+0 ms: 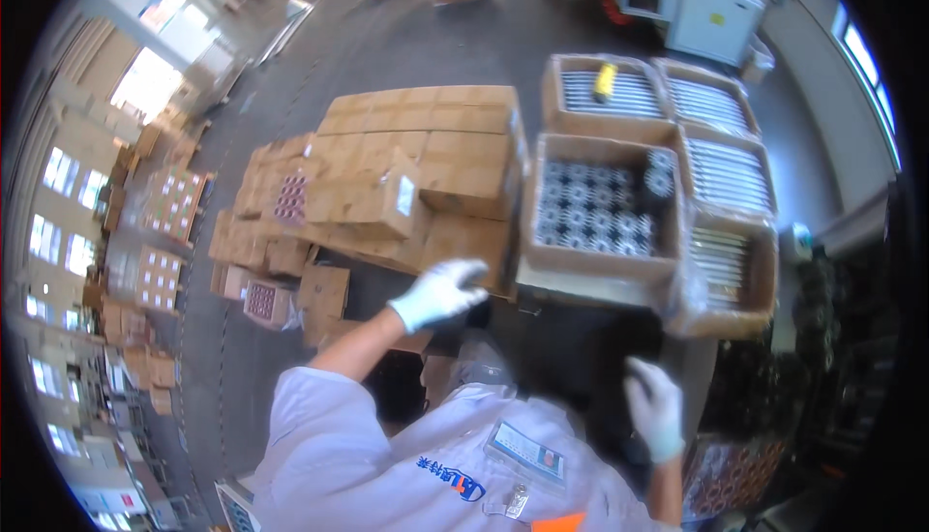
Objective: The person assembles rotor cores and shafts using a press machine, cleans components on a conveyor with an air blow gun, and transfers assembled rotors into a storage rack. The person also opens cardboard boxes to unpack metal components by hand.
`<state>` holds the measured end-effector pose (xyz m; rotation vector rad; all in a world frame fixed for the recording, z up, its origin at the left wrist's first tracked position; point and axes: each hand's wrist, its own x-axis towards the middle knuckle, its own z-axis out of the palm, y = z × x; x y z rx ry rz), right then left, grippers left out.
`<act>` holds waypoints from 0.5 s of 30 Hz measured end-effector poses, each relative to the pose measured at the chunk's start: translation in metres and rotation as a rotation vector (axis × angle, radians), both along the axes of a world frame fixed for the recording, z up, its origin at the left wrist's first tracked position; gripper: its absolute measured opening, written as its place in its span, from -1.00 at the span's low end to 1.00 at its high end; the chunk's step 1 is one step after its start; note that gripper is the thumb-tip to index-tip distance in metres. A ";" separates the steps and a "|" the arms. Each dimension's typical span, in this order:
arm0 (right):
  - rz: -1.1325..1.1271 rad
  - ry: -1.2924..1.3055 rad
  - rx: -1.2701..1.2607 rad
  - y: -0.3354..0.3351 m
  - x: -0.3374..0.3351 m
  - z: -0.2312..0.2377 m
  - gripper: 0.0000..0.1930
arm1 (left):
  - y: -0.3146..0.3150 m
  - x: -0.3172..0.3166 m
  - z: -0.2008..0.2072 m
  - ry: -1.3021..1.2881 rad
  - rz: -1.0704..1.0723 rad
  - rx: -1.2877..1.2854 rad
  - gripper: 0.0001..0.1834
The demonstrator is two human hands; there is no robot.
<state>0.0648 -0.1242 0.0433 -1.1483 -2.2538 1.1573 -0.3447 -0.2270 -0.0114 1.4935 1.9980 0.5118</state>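
Beside the closed cartons (416,160), my left hand (440,295) is spread, seemingly empty. Rightward, the open carton (600,269) looks mostly filled with metal parts (585,208), a gap remaining toward its far right. Between its near edge and my right hand (655,406) I have room; that blurred grip I cannot tell.

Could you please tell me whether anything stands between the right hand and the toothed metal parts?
Yes, the near wall of the open carton stands between the right hand and the toothed metal parts; no lid visibly covers them from above.
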 end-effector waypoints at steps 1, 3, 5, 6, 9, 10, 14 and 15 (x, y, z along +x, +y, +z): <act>0.101 0.023 -0.010 0.003 -0.044 -0.007 -0.70 | -0.008 -0.045 -0.002 0.084 0.084 0.031 -0.38; 0.265 0.054 -0.020 0.005 -0.140 -0.018 -0.66 | -0.022 -0.138 0.008 0.153 0.266 0.039 -0.27; 0.391 0.165 -0.076 0.007 -0.242 -0.033 -0.66 | -0.037 -0.238 -0.012 0.395 0.365 0.014 -0.18; 0.404 0.224 -0.051 0.010 -0.291 -0.041 -0.67 | -0.036 -0.276 -0.015 0.461 0.357 -0.058 -0.16; 0.454 0.356 0.018 0.022 -0.432 -0.072 -0.67 | -0.051 -0.359 -0.035 0.578 0.345 -0.108 -0.21; 0.471 0.332 0.061 0.030 -0.471 -0.077 -0.67 | -0.058 -0.366 -0.024 0.579 0.246 -0.183 -0.32; 0.429 0.086 0.084 0.069 -0.585 -0.119 -0.49 | -0.077 -0.366 0.011 0.421 0.190 0.009 -0.59; 0.485 0.003 0.212 0.071 -0.607 -0.118 -0.35 | -0.101 -0.356 0.014 0.362 0.234 -0.030 -0.57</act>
